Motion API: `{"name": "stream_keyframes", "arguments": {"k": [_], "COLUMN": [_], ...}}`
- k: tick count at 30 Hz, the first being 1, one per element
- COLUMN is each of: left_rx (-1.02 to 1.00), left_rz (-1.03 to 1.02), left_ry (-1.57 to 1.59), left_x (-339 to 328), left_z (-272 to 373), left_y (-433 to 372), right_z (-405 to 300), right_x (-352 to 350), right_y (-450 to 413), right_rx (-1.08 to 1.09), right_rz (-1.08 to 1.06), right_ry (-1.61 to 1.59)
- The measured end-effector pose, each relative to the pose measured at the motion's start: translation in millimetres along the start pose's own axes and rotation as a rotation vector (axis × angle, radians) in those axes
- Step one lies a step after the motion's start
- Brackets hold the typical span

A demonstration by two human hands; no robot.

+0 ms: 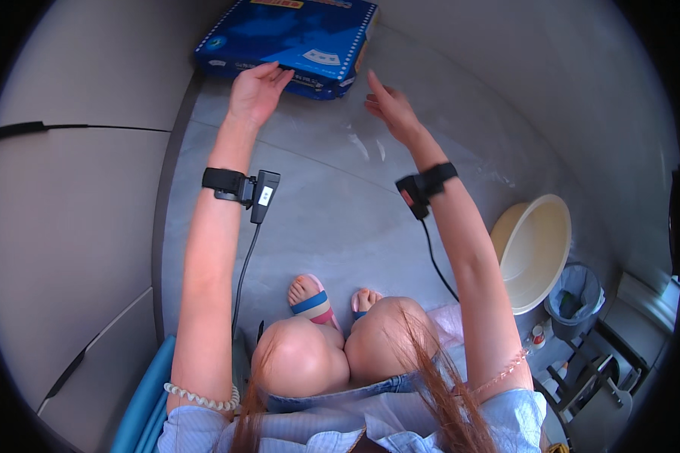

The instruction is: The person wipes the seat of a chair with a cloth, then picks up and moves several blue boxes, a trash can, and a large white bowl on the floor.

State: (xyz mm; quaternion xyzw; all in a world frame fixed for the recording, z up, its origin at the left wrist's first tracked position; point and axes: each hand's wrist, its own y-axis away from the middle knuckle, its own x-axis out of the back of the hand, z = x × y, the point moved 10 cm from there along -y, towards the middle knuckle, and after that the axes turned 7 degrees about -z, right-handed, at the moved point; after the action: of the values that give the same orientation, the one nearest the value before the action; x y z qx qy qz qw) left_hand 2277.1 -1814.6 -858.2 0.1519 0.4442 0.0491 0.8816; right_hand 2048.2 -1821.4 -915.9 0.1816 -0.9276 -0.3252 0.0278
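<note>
A flat blue cardboard box, bearing printed writing, lies at the top of the view on the grey floor. My left hand is at the box's near side, its fingers overlapping the front edge; whether they touch the cardboard I cannot tell. Off the box's near right corner, my right hand hangs apart from it with the thumb raised and the fingers loosely curved, holding nothing. Each wrist carries a black strap with a small cabled device, one on the left and one on the right.
Grey cabinet fronts run along the left. To the right, a cream plastic basin leans on its side by a lined waste bin and a dark metal frame. A blue rolled item stands at lower left.
</note>
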Motion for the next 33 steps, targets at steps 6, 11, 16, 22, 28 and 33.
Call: {"name": "stream_keyframes", "arguments": {"k": [6, 11, 16, 22, 28, 33], "left_rx": [-0.043, -0.032, -0.112, -0.122, -0.069, 0.065], "left_rz": [-0.086, -0.077, 0.102, 0.174, 0.252, 0.190], "left_ry": [-0.028, -0.012, -0.311, -0.403, -0.372, -0.318], "left_x": [-11.7, -2.5, 17.1, 43.6, 29.4, -10.6], "left_z": [-0.8, -7.8, 1.2, 30.5, 36.3, 15.2], "left_y": [-2.0, 10.1, 60.4, 116.6, 160.6, 195.1], "right_z": [-31.5, -20.0, -40.9, -75.2, -73.1, -81.3], "right_x": [-54.3, -68.8, -42.6, -23.4, 28.7, 89.5], "right_y": [-42.7, -58.2, -50.1, 8.9, 79.6, 156.3], "right_rx": [0.110, -0.042, -0.002, -0.057, -0.046, -0.004], "right_rz": [-0.213, -0.133, -0.088, -0.027, 0.004, 0.139], "right_ry": [-0.653, -0.755, -0.764, -0.795, -0.736, -0.485]}}
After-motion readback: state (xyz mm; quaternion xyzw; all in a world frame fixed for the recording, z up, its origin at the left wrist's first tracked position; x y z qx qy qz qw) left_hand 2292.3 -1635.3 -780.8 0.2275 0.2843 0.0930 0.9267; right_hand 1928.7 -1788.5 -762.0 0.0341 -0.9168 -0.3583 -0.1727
